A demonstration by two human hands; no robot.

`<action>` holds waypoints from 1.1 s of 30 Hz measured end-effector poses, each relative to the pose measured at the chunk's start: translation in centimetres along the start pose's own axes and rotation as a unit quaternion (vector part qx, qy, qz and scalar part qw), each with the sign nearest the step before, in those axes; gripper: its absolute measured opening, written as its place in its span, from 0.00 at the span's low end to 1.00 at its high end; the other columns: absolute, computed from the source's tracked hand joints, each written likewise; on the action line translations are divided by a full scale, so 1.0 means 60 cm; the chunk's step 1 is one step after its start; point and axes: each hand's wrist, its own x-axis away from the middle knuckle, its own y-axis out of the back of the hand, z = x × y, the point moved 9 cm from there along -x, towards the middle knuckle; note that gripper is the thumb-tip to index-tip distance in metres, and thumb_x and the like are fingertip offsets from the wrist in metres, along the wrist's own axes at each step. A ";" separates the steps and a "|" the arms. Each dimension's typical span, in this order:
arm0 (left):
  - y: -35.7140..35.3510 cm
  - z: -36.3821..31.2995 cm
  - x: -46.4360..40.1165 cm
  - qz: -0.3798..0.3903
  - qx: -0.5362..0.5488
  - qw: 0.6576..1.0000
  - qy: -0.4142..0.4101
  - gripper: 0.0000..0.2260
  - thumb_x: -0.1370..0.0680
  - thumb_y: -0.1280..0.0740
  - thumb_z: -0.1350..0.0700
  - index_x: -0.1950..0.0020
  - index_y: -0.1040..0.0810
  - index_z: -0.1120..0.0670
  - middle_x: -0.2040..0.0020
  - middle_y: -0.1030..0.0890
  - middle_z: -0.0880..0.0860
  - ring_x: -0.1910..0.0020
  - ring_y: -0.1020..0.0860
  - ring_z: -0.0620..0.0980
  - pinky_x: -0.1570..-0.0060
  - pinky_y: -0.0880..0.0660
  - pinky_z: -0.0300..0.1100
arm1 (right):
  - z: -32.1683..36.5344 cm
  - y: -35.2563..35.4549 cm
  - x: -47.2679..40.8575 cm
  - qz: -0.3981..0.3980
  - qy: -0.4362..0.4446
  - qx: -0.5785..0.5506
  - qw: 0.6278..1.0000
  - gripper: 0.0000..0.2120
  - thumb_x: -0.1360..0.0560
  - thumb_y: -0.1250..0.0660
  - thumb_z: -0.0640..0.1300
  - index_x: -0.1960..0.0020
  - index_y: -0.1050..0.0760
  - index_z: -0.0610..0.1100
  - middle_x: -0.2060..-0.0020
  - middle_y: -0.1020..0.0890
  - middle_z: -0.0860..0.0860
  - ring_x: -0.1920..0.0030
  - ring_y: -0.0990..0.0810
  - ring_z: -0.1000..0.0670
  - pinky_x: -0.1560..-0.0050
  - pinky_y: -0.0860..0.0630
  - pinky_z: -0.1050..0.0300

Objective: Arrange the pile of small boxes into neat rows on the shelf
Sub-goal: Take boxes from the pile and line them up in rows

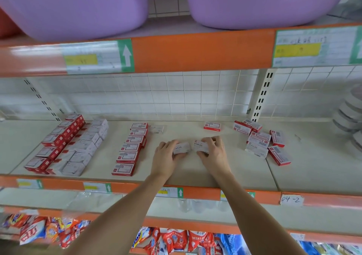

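Note:
On the cream shelf (186, 174), my left hand (166, 156) grips a white staples box (181, 148). Just to its right, my right hand (212, 152) grips a second white staples box (199, 146); the two boxes nearly touch at mid-shelf. A neat row of red-and-white boxes (130, 148) runs front to back left of my hands, with one white box (157, 128) beside its far end. At the far left stand tidy stacked rows (66, 145). A loose pile of boxes (262, 142) lies to the right, and a single red box (212, 126) sits near the back.
Purple tubs (74, 5) sit on the upper shelf above an orange price rail (195, 50). Grey stacked dishes (350, 115) stand at the shelf's right end. A perforated upright (262, 96) rises at the back. Detergent bags (176, 241) fill the lower shelf.

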 end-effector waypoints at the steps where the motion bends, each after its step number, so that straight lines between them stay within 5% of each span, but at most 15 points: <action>1: 0.002 0.005 0.000 -0.001 0.019 1.000 0.015 0.17 0.27 0.28 0.41 0.43 0.24 0.48 0.54 0.20 0.46 0.53 0.27 0.52 0.58 0.28 0.46 | -0.001 0.000 0.000 0.001 -0.002 -0.001 1.000 0.20 0.31 0.24 0.40 0.40 0.23 0.41 0.47 0.28 0.45 0.45 0.28 0.43 0.47 0.23 0.50; 4: 0.009 0.024 0.001 -0.015 0.075 0.995 0.070 0.21 0.32 0.32 0.31 0.48 0.27 0.43 0.57 0.23 0.47 0.54 0.27 0.49 0.60 0.27 0.46 | 0.000 0.000 -0.001 0.005 -0.001 0.004 1.000 0.20 0.30 0.24 0.41 0.39 0.23 0.42 0.47 0.28 0.45 0.45 0.28 0.44 0.47 0.22 0.50; 14: 0.015 0.014 -0.003 -0.031 -0.008 0.998 0.045 0.15 0.27 0.25 0.48 0.46 0.22 0.55 0.52 0.20 0.51 0.53 0.26 0.54 0.57 0.27 0.48 | -0.001 -0.008 0.000 0.013 0.011 0.006 1.000 0.21 0.29 0.26 0.42 0.37 0.24 0.42 0.47 0.28 0.46 0.44 0.28 0.44 0.45 0.25 0.54; 17: 0.009 0.009 0.000 -0.019 -0.049 0.998 0.026 0.14 0.25 0.28 0.51 0.43 0.22 0.56 0.50 0.22 0.54 0.52 0.26 0.57 0.53 0.27 0.50 | 0.012 -0.013 0.001 0.013 0.045 0.028 0.999 0.21 0.30 0.24 0.42 0.38 0.22 0.41 0.48 0.27 0.44 0.45 0.27 0.41 0.47 0.23 0.48; 22: 0.000 0.005 0.000 0.024 -0.106 0.993 0.033 0.13 0.21 0.33 0.51 0.40 0.24 0.55 0.44 0.25 0.55 0.43 0.29 0.58 0.43 0.33 0.50 | 0.023 -0.023 0.001 0.010 0.094 0.059 0.994 0.19 0.31 0.22 0.43 0.42 0.20 0.40 0.51 0.24 0.43 0.50 0.25 0.39 0.52 0.21 0.44; 33: 0.067 0.038 -0.036 0.052 -0.098 0.994 0.002 0.15 0.20 0.36 0.48 0.40 0.25 0.58 0.41 0.25 0.56 0.34 0.33 0.57 0.33 0.35 0.49 | 0.071 -0.078 -0.013 0.013 0.018 0.094 0.995 0.18 0.31 0.23 0.47 0.44 0.20 0.42 0.50 0.19 0.46 0.50 0.25 0.40 0.49 0.24 0.47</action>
